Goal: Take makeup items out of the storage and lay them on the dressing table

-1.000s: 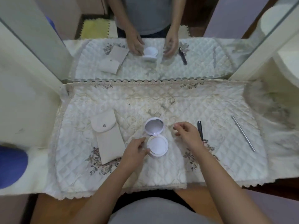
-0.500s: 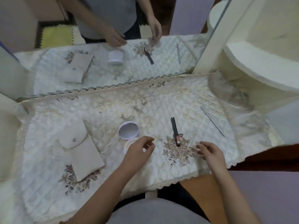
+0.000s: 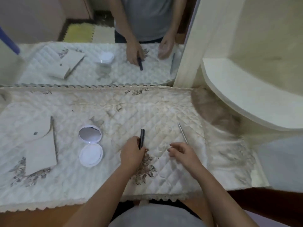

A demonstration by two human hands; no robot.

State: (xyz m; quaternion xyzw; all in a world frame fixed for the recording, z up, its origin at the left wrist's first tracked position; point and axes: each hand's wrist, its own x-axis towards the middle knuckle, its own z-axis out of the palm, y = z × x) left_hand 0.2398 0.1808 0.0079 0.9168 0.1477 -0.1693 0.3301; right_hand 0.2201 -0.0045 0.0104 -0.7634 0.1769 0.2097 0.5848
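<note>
Quilted cloth [image 3: 114,110] covers the dressing table, w/ a mirror [image 3: 41,22] behind; laid out L to R are a beige pouch [image 3: 39,145], an open white compact [image 3: 91,154], a dark tube [image 3: 142,135] & a thin silver stick [image 3: 182,132]. The left hand [image 3: 131,155] grips the dark tube's near end, far end pointing at the mirror. The right hand [image 3: 182,153] is just beside the silver stick's near end, fingers loosely curled, holding nothing.

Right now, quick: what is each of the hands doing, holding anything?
Left hand: closed, holding the dark makeup tube.
Right hand: open, fingers loosely curled, holding nothing.
</note>
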